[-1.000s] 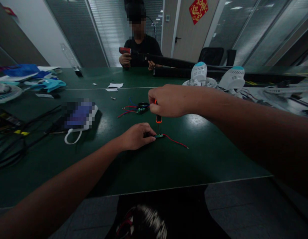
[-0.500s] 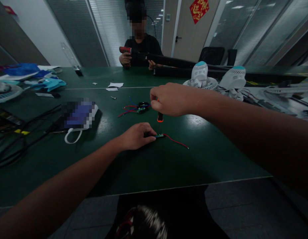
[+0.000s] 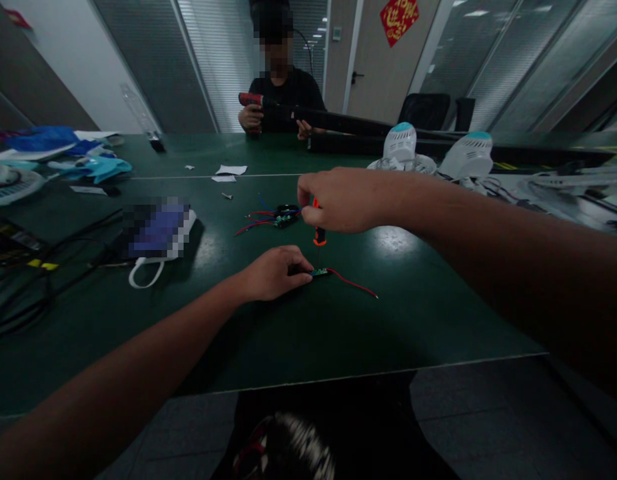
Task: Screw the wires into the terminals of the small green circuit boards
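Observation:
A small green circuit board [image 3: 321,272] lies on the dark green table [image 3: 388,320], with a red wire [image 3: 353,284] running from its right end. My left hand [image 3: 278,272] is closed on the board's left end, pinching it between thumb and fingers. Above it, my right hand [image 3: 333,200] grips an orange and black screwdriver [image 3: 319,237] by its handle. The screwdriver stands nearly upright, its thin shaft pointing down at the board; whether the tip touches a screw is too small to tell. Just behind lie more circuit boards [image 3: 284,217] with red and blue wires.
A device with a pixelated screen [image 3: 161,230] and a white strap sits at the left, beside black cables [image 3: 48,287]. White fan parts [image 3: 466,157] stand at the back right. Across the table a person [image 3: 288,93] holds a red tool [image 3: 251,100] and a long black bar [image 3: 338,120].
My right hand and the screwdriver have shifted very slightly to the left. My left hand and the circuit board stay in place.

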Action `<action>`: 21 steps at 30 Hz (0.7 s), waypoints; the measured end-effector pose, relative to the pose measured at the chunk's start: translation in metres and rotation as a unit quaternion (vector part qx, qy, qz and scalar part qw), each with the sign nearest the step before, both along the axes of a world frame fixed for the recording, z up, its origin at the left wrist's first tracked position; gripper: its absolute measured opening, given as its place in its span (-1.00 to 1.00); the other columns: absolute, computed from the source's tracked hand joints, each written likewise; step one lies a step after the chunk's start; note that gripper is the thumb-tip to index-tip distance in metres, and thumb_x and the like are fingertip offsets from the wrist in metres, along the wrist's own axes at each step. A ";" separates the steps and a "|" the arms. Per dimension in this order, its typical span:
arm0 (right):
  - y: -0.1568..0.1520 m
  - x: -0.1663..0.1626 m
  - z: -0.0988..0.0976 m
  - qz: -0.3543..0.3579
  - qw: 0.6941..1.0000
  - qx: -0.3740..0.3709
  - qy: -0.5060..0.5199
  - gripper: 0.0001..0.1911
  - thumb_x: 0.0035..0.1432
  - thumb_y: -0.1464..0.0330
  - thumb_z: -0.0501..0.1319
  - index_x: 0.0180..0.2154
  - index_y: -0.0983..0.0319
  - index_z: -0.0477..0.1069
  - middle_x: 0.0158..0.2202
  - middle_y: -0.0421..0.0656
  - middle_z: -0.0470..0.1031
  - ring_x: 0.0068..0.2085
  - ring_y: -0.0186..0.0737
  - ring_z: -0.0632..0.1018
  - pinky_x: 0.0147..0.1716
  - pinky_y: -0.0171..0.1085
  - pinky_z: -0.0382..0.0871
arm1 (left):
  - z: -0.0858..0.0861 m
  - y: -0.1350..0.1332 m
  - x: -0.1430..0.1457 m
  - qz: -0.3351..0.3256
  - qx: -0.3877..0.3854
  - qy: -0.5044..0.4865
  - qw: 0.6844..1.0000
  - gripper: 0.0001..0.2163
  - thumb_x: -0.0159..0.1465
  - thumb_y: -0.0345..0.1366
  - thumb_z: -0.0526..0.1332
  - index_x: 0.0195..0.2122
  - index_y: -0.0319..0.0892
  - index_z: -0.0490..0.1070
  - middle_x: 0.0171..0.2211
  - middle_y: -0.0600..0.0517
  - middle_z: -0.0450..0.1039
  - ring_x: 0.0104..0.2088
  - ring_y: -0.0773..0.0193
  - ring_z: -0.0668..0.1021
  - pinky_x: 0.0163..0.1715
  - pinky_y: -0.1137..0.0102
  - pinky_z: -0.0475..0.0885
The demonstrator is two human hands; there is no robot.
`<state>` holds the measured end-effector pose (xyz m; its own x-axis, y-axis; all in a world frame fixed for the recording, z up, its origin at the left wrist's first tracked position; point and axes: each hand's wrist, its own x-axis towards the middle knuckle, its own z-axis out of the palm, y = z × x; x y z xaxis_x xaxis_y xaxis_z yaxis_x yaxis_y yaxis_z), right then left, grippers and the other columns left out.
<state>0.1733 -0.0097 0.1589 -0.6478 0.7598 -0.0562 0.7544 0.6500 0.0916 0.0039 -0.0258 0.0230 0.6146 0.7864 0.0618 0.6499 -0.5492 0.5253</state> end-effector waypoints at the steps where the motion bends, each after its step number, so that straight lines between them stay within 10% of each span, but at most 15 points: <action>1: 0.000 0.000 0.000 0.001 1.000 -0.003 0.002 -0.54 0.21 0.23 0.06 0.04 0.33 0.40 -0.05 0.06 0.54 -0.12 -0.04 0.56 -0.25 -0.17 0.32 | 0.000 0.000 0.000 0.000 0.000 0.000 1.000 -0.80 0.26 -0.24 0.20 -0.17 -0.15 0.54 -0.23 0.00 0.47 -0.26 0.27 0.51 -0.22 0.36 0.41; 13: -0.006 0.000 0.002 -0.016 1.000 0.009 0.023 -0.39 0.29 0.01 -0.13 -0.02 0.26 0.47 -0.08 0.08 0.55 -0.09 0.03 0.54 -0.24 -0.15 0.31 | 0.000 0.000 0.000 0.001 -0.010 -0.003 1.000 -0.77 0.25 -0.23 0.19 -0.16 -0.19 0.55 -0.24 -0.02 0.46 -0.25 0.23 0.52 -0.21 0.32 0.40; 21: -0.002 -0.001 -0.001 -0.008 1.000 0.026 -0.006 -0.56 0.23 0.27 0.02 0.03 0.32 0.43 -0.06 0.10 0.55 -0.07 0.04 0.55 -0.21 -0.14 0.32 | 0.000 0.001 0.000 0.001 -0.010 0.006 1.000 -0.76 0.25 -0.23 0.18 -0.15 -0.19 0.54 -0.22 -0.03 0.46 -0.25 0.25 0.52 -0.21 0.35 0.40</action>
